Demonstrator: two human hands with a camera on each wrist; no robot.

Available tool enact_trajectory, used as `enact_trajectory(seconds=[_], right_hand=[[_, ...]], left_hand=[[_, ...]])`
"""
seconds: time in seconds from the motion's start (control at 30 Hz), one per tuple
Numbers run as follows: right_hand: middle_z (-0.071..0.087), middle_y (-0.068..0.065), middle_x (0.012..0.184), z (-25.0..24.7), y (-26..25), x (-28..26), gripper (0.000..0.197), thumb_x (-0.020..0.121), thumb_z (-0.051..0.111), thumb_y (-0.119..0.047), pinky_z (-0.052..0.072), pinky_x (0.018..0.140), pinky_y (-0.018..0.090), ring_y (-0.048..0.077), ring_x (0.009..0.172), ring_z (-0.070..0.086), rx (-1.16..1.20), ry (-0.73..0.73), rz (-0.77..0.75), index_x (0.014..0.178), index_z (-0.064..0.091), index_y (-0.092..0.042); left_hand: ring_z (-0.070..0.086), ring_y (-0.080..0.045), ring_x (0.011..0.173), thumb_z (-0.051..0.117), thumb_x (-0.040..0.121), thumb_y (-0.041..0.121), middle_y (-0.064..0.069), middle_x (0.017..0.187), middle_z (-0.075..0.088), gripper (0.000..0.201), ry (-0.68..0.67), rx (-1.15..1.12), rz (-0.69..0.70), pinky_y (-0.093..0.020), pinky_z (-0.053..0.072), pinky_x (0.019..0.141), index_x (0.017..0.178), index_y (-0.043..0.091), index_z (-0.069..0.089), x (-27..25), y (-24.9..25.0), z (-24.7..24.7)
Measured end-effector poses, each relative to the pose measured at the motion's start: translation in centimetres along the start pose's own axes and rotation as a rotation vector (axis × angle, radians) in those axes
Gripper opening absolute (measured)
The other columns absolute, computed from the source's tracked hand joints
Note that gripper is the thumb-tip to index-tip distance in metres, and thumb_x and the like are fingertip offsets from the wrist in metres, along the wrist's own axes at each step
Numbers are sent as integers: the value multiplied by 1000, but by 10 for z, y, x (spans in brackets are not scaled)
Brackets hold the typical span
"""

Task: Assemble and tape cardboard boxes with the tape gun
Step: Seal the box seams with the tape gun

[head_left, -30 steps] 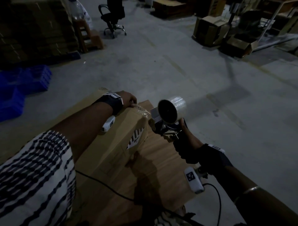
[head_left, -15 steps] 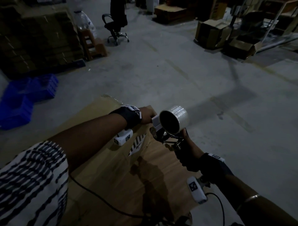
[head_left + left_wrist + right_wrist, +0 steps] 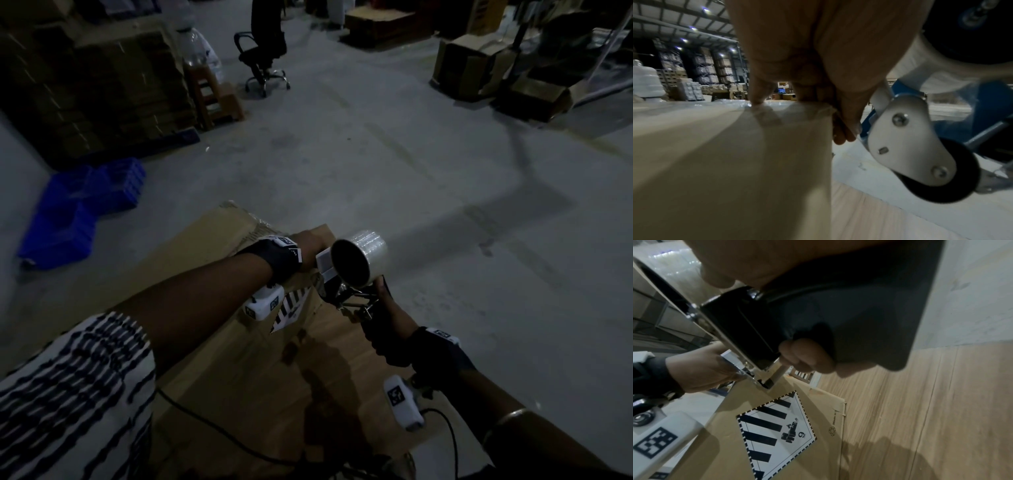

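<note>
1. sitting on a wooden table (image 3: 346,383), the cardboard box (image 3: 205,346) lies in front of the person, with its far right corner under their hands.
2. a diamond label (image 3: 774,433) with black stripes and a "9" is stuck on the box's near side, just below that corner.
3. the left hand (image 3: 818,61) rests on the corner, fingers (image 3: 760,91) bent down over the edge and pressing clear tape onto the cardboard; thumb side runs down the box's end.
4. the right hand (image 3: 383,329) is clenched round the black handle of the tape gun (image 3: 346,284), held just beside the left hand at the corner.
5. the gun's clear tape roll (image 3: 359,257) points up and away; its black roller (image 3: 941,178) hangs close beside the box's end, off the cardboard.
6. further out on the concrete floor: blue crates (image 3: 78,212) on the left, stacked flat cartons (image 3: 85,85) behind them, an office chair (image 3: 263,58), and more boxes (image 3: 469,65) far right.
</note>
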State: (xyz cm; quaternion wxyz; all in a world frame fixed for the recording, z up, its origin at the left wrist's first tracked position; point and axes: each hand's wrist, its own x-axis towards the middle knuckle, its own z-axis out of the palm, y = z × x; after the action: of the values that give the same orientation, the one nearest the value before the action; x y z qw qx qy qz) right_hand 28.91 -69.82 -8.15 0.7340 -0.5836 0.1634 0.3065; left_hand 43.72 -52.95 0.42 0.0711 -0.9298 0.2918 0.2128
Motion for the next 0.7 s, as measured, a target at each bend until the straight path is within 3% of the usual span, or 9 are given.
enact_trajectory(seconds=[0.07, 0.13, 0.2, 0.27, 0.4, 0.47, 0.53, 0.6, 0.7], right_hand=[[22, 2, 56, -1, -1, 2, 99, 46, 46, -106, 12, 46, 28, 15, 44, 9, -12, 21, -4, 73, 19, -15], [24, 2, 56, -4, -3, 4, 86, 58, 38, -103, 12, 47, 28, 15, 44, 11, -36, 46, -12, 57, 35, -16], [26, 2, 55, -6, -5, 4, 75, 70, 30, -95, 13, 47, 28, 14, 44, 13, -42, 58, -17, 47, 55, -28], [27, 2, 56, -8, -7, 5, 72, 73, 29, -93, 15, 46, 26, 14, 43, 15, -30, 65, -6, 48, 63, -35], [27, 2, 55, -13, -10, 10, 72, 71, 31, -94, 16, 45, 24, 14, 43, 14, -28, 47, -2, 50, 56, -31], [26, 3, 56, -19, -11, 13, 70, 66, 34, -96, 17, 45, 25, 14, 43, 13, -35, 29, -8, 60, 52, -28], [28, 2, 56, -25, -11, 17, 69, 67, 34, -97, 19, 45, 25, 15, 43, 15, -40, 15, -9, 80, 58, -33], [29, 2, 55, -31, -11, 21, 71, 66, 35, -97, 19, 45, 25, 15, 43, 16, -59, 7, -14, 85, 60, -34], [27, 1, 55, -48, -12, 27, 80, 55, 43, -104, 16, 46, 27, 15, 43, 15, -126, 57, -19, 60, 47, -25]], left_hand=[[58, -33, 88, 48, 98, 14, -25, 107, 63, 22, 18, -3, -8, -34, 42, 75, 93, -2, 63, 2, 0, 1], [52, -31, 81, 48, 99, 14, -26, 107, 62, 27, 13, -3, -20, -33, 36, 71, 99, -7, 64, 4, 3, 0], [50, -28, 79, 48, 100, 16, -23, 105, 63, 28, 0, 6, -38, -31, 34, 68, 102, -6, 64, 6, 4, -1], [47, -24, 77, 50, 99, 19, -20, 96, 60, 27, -3, 9, -53, -28, 33, 66, 103, -3, 65, 8, 5, -1], [55, -29, 82, 54, 96, 20, -16, 91, 56, 23, -6, 30, -52, -27, 33, 67, 99, 0, 65, 8, 4, -4], [55, -29, 82, 55, 96, 19, -14, 91, 56, 19, -5, 2, -69, -27, 34, 68, 95, 3, 65, 10, 5, -4], [48, -25, 77, 53, 97, 18, -11, 86, 51, 24, -19, -31, -102, -28, 33, 69, 75, 9, 55, 13, 6, -2], [46, -24, 77, 52, 97, 17, -9, 79, 49, 34, -37, -44, -127, -28, 32, 69, 64, 13, 44, 16, 7, -1], [58, -28, 88, 56, 94, 14, -10, 95, 65, 12, -11, -94, -106, -26, 37, 73, 91, 8, 67, 15, 3, -3]])
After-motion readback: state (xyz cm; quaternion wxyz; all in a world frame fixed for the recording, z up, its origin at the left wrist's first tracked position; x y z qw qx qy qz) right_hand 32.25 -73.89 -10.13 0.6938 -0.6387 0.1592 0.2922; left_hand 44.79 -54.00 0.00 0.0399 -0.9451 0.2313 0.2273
